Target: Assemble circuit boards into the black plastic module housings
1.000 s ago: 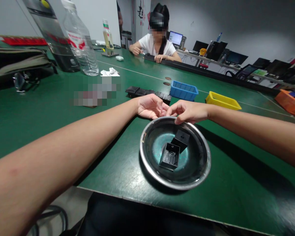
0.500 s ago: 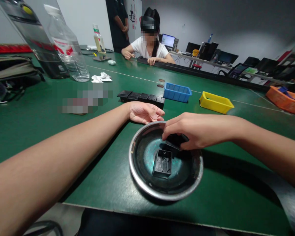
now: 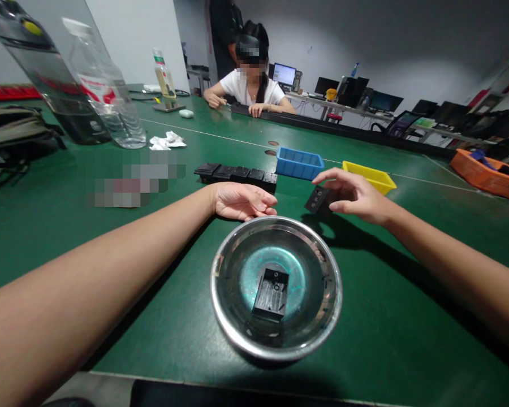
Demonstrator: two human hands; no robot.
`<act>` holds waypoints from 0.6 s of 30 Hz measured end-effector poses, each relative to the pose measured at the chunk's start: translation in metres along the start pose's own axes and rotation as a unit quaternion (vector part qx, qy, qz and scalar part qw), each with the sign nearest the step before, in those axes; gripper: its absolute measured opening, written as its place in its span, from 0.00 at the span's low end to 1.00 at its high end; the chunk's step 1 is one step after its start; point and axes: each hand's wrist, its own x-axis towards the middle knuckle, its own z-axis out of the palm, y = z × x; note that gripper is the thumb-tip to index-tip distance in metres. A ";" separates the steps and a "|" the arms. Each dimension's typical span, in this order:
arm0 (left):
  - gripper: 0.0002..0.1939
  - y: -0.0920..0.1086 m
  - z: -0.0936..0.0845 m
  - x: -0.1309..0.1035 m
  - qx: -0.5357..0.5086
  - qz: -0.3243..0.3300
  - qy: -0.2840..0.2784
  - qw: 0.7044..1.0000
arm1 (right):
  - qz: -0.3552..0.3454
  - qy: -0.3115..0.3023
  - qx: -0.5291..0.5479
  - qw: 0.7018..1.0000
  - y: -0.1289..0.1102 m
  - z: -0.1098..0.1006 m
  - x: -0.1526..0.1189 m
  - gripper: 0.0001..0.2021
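1 box [image 3: 271, 299] lies in the bowl [image 3: 310, 302]; crate [image 3: 483, 178] right, apparently a bag [image 3: 21, 125] left.

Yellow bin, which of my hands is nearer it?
Right. Your right hand is just in front of the yellow bin; your left hand is farther off to its left, by the metal bowl.

Green counter [image 3: 398, 316] fills the foreground, its surface glossy, a thin pale line running across the far part; pale floor [image 3: 110, 387] visible below its near edge, lower left. Rear wall [image 3: 382, 34] plain grey, unevenly lit, darker toward the top; white panel [image 3: 136, 34] at left. Along the right background: desk row [image 3: 309, 99], lit monitor [image 3: 284, 74], several dark screens, chair [image 3: 401, 124], red stool [image 3: 333, 117].
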 end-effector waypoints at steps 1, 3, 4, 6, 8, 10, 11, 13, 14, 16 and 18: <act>0.12 0.000 0.000 0.000 0.000 -0.001 0.002 1.000 | 0.007 0.003 0.003 1.000 0.008 0.002 -0.004 0.23; 0.13 0.000 0.000 0.000 -0.001 -0.003 0.008 1.000 | 0.022 0.006 0.002 1.000 0.019 0.008 -0.014 0.22; 0.13 0.000 0.000 0.000 -0.002 -0.004 0.011 1.000 | 0.025 0.008 -0.004 1.000 0.022 0.011 -0.018 0.22; 0.14 0.000 0.000 0.000 -0.002 -0.005 0.018 1.000 | 0.024 0.002 -0.032 0.999 0.024 0.017 -0.026 0.22; 0.14 0.000 0.001 -0.001 -0.003 -0.003 0.021 1.000 | 0.019 -0.015 -0.064 0.998 0.022 0.020 -0.032 0.21; 0.14 0.000 0.002 0.000 -0.005 -0.002 0.022 1.000 | 0.005 -0.044 -0.064 0.997 0.017 0.020 -0.033 0.22; 0.14 0.000 0.003 0.000 -0.005 -0.002 0.023 1.000 | -0.006 -0.058 -0.048 0.997 0.014 0.018 -0.032 0.22; 0.13 0.000 0.003 0.000 -0.004 -0.003 0.029 1.000 | -0.032 -0.075 -0.015 0.997 0.005 0.016 -0.026 0.21; 0.13 0.000 0.003 0.000 -0.004 -0.004 0.032 0.999 | -0.038 -0.077 -0.014 0.996 0.000 0.016 -0.022 0.20; 0.12 0.000 0.002 0.001 -0.007 -0.004 0.039 0.999 | -0.029 -0.068 -0.071 0.995 -0.013 0.019 -0.012 0.17; 0.10 -0.001 -0.001 0.001 -0.008 -0.003 0.046 0.999 | -0.013 -0.075 -0.133 0.988 -0.026 0.026 0.000 0.16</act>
